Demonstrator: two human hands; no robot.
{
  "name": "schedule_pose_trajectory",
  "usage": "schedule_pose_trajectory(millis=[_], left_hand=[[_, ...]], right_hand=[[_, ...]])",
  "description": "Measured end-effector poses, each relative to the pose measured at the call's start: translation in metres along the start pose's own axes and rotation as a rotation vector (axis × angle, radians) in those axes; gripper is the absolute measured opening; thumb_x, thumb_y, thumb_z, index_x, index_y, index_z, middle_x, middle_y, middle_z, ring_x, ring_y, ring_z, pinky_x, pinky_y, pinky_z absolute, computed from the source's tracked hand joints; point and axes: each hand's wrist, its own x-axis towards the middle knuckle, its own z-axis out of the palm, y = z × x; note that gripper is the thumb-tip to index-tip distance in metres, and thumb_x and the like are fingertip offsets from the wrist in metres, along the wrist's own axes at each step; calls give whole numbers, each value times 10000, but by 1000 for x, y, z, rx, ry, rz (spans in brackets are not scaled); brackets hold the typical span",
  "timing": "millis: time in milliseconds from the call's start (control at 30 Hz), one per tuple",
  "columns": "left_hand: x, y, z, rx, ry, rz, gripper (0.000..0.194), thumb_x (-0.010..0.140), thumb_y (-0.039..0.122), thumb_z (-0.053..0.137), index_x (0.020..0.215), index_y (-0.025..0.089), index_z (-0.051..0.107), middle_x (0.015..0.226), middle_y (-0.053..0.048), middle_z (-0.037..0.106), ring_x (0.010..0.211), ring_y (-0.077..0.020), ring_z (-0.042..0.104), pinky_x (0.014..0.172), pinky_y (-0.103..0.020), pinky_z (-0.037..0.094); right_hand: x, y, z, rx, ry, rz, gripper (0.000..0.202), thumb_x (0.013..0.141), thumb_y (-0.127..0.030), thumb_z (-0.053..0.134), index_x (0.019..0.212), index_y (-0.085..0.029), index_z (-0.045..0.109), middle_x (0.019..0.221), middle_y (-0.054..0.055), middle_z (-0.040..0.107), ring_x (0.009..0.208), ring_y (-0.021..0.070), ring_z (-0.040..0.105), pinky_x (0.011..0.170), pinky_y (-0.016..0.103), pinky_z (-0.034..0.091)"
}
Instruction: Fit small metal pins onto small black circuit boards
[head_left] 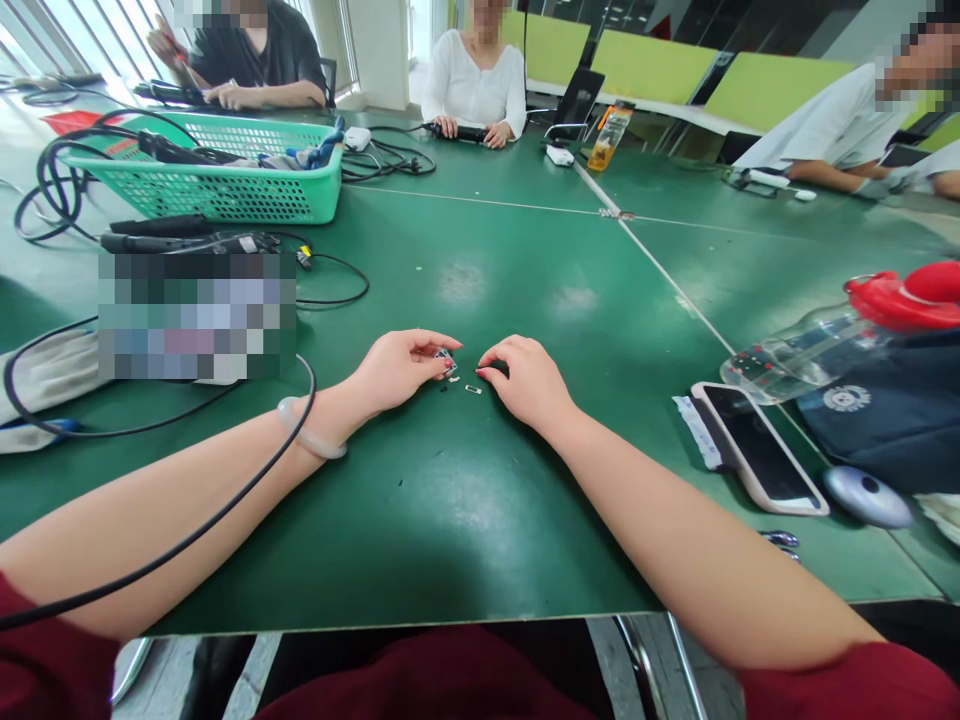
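From the head camera, looking down over the green table (465,520), both bare forearms stretch out and the hands meet near the middle. The left hand (397,368) lies on its side with the fingertips pinched around a small dark component (444,358), too tiny to make out in detail. The right hand (525,380) rests knuckles-up just across from it, fingers curled down onto the tabletop; I cannot tell whether they grip anything or only press on the surface. Between the two hands lie a few loose small parts (471,388), a pale sliver and some dark specks, touching neither hand.

As I judge it, the work is at an early or middle stage: one piece is in the fingers, the others are still separate on the table, and nothing looks joined yet.

A black cable (187,535) crosses the left forearm, which wears a pale bangle (309,440). To the right lie a phone (757,455) face up, a clear water bottle (810,350) on its side with a red cap, and a dark cap or bag behind. To the left, well apart, stands a green basket (225,190) with tools and cords. Three other people sit along the far edge, their hands busy with their own things.
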Motion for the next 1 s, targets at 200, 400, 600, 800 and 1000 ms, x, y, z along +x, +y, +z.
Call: schedule_pose_trajectory(millis=[200, 400, 600, 800, 1000], left_hand=[[3, -4, -4, 221, 69, 72, 328, 708, 367, 693, 990, 201, 706, 730, -8, 692, 680, -152, 625, 706, -301, 488], [0, -4, -4, 287, 40, 80, 305, 672, 347, 732, 946, 228, 672, 793, 7, 722, 736, -164, 654, 747, -306, 483], [-4, 1, -2, 260, -32, 163, 255, 641, 308, 754, 842, 200, 641, 813, 1, 703, 800, -173, 648, 776, -306, 486], [-4, 4, -1, 258, -41, 195, 237, 647, 310, 748, 822, 195, 638, 824, -5, 694, 816, -179, 642, 805, -323, 481], [1, -4, -6, 368, 92, 110, 279, 637, 360, 755, 855, 213, 660, 821, -17, 714, 800, -197, 657, 772, -331, 486]], right_hand=[[3, -1, 5, -87, -9, -55, 134, 849, -177, 583, 725, -191, 633, 884, 70, 624, 877, 224, 539, 826, 382, 447], [-1, -8, 2, 134, 114, -140, 135, 844, -120, 531, 741, -191, 583, 916, 60, 592, 880, 186, 548, 835, 342, 452], [-7, -23, -1, 165, 176, -333, 122, 878, -176, 516, 808, -209, 610, 983, 57, 603, 939, 189, 546, 873, 356, 439], [-8, -22, 0, 89, 187, -364, 118, 887, -224, 542, 856, -211, 655, 1029, 57, 616, 960, 198, 542, 872, 365, 432], [-7, -17, 1, 43, 115, -208, 101, 851, -218, 593, 836, -222, 692, 1050, 62, 599, 935, 208, 522, 870, 388, 436]])
